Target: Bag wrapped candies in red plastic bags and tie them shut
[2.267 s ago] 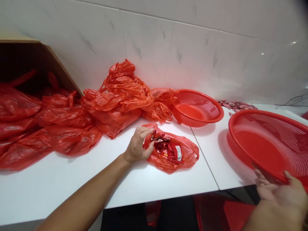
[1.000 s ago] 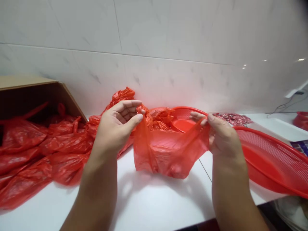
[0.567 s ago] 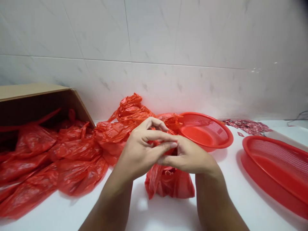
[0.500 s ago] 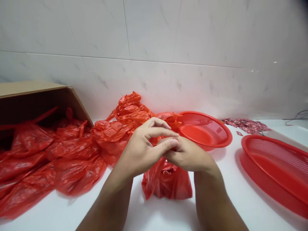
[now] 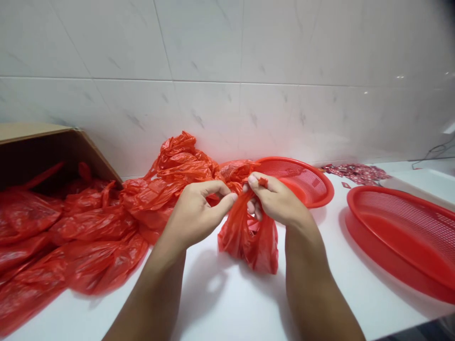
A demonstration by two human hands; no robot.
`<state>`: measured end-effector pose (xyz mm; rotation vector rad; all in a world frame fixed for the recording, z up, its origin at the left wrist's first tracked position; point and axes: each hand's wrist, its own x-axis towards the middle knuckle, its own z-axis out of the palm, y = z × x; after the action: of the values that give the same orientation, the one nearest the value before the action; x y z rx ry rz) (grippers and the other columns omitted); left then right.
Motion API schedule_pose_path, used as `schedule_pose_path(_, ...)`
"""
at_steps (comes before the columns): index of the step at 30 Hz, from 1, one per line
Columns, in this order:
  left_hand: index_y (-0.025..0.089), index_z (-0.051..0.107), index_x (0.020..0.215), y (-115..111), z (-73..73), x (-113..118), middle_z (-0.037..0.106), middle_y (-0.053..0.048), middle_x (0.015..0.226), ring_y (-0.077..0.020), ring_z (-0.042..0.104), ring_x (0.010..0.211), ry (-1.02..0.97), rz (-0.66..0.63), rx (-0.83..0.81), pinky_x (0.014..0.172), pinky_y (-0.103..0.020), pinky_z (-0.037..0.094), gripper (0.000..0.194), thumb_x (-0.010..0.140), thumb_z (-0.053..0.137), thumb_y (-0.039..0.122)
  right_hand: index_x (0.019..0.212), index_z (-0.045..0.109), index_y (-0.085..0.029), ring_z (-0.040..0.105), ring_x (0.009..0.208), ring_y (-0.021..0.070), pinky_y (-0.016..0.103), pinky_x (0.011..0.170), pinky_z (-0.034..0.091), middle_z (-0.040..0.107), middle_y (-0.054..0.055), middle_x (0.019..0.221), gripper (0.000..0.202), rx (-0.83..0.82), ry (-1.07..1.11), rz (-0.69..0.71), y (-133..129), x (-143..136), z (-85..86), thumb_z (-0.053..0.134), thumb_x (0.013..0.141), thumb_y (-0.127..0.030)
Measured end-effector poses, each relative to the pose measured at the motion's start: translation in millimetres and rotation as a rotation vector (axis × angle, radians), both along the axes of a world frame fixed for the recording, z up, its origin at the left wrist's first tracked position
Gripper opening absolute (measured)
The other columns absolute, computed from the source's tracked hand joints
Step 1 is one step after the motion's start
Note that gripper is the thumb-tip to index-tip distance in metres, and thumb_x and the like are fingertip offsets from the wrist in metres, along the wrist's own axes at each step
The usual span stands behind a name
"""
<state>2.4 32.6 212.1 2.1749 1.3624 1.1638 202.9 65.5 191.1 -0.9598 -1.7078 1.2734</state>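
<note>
Right hand point(image 5: 279, 199): pinches the gathered top of a small translucent red plastic bag point(image 5: 249, 244).
Left hand point(image 5: 197, 210): curved beside the bag's top; cannot tell whether it grips.
Bag's place: over the flat white tabletop point(image 5: 227, 315).
Beyond: round red perforated plastic basket point(image 5: 311, 177).
Far left: open brown cardboard box point(image 5: 35, 132).

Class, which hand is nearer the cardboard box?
The left hand, to the right of the cardboard box; the right hand is farther right, holding a red plastic bag.

White table point(image 5: 227, 312): red bags point(image 5: 106, 265), two baskets point(image 5: 394, 234), scattered packets point(image 5: 357, 173).
</note>
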Motion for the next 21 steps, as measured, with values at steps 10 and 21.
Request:
schedule_pose_path(10, 0.022, 0.072, 0.087, 10.5, -10.3, 10.6, 0.074, -0.002, 0.098, -0.0198, 0.069, 0.093, -0.001, -0.066, 0.047, 0.089, -0.035, 0.054, 0.006, 0.092, 0.071, 0.026, 0.082, 0.044, -0.023, 0.06, 0.051, 0.0108, 0.023, 0.054, 0.049, 0.064, -0.005, 0.063, 0.037, 0.018, -0.119, 0.118, -3.0, 7.7, 5.5, 0.041, 0.112, -0.043)
schedule_pose_path(21, 0.026, 0.049, 0.13, 14.0, -23.4, 15.3, 0.072, -0.006, 0.114, -0.023, 0.074, 0.102, -0.085, -0.357, -0.395, 0.084, -0.036, 0.061, 0.045, 0.091, 0.073, 0.028, 0.093, 0.078, -0.018, 0.066, 0.065, 0.0122, 0.025, 0.062, 0.054, 0.073, 0.002, 0.078, 0.019, 0.084, -0.09, 0.225, -4.0, 21.9, 9.6, 0.064, 0.1, -0.029)
